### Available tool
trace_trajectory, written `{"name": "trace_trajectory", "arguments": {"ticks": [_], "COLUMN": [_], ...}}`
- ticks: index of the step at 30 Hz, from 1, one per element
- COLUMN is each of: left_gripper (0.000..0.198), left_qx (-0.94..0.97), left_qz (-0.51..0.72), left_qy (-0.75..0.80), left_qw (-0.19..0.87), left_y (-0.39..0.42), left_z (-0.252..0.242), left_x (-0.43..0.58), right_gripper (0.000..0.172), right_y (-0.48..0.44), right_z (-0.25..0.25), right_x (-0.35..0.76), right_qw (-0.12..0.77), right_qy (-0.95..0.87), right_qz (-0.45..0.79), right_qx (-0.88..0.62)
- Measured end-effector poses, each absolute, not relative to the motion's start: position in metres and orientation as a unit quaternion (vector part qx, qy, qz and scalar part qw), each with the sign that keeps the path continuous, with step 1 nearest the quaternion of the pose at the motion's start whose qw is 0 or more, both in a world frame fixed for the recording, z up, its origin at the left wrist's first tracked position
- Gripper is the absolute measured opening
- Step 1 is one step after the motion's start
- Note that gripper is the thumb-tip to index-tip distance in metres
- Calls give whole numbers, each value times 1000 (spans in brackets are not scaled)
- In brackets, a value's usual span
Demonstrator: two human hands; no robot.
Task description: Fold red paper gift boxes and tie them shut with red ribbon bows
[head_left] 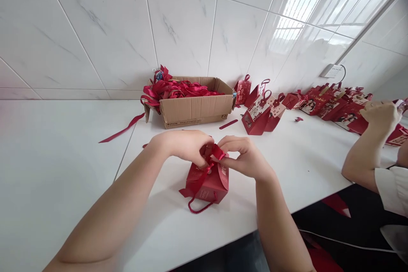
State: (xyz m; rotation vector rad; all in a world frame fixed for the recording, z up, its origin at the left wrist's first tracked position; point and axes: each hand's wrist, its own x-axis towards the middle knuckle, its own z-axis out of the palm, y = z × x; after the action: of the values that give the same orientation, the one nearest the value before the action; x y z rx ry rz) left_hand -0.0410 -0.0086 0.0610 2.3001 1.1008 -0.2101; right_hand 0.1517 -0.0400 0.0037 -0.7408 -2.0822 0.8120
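A red gift box (207,182) with gold print stands on the white table, a twisted cord handle (200,210) hanging at its front. Red satin ribbon (218,152) is looped at the top of the box, and one tail runs down the front left side. My left hand (191,146) curls around the top from the left, its fingers closed at the ribbon. From the right, my right hand (242,155) pinches the ribbon loop between thumb and fingers. The exact crossing of the ribbon under my fingers is partly hidden.
Behind the box, a cardboard carton (196,110) overflows with red ribbons. A loose ribbon (123,129) lies to its left. Several small red boxes (256,117) stand right of it. At far right, another person's hand (381,117) is over more red boxes (331,108).
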Motion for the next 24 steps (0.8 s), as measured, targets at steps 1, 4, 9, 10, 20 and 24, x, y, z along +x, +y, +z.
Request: {"name": "trace_trajectory", "arguments": {"ticks": [1,4,9,10,20,24], "left_gripper": [28,29,34,35,30,37], "left_qx": [859,863,869,870,865,813], "left_qz": [-89,-92,-86,-88,-51,-6], "left_qy": [411,399,374,368,267,324], "left_qw": [293,296,312,317,423,484], "left_y": [-9,-10,-9,-8,16,18], "left_z": [61,62,63,62,54,54], "left_x": [-40,-39,-40,-41,-54,-51], "right_gripper": [10,18,23,23,30,32], "right_y": [-42,-48,-56,-57,-44,-42], "right_z": [3,0,-3,-4,-33,-33], "right_x": [151,148,142,140,129,128], "right_qw": [391,407,418,420,560,584], "right_qy": [-823,-828,-832,-834,-774,-748], "right_qz": [291,238,122,87,-72,-69], "right_qx": [-292,-303,-344,-346,-286,-308]}}
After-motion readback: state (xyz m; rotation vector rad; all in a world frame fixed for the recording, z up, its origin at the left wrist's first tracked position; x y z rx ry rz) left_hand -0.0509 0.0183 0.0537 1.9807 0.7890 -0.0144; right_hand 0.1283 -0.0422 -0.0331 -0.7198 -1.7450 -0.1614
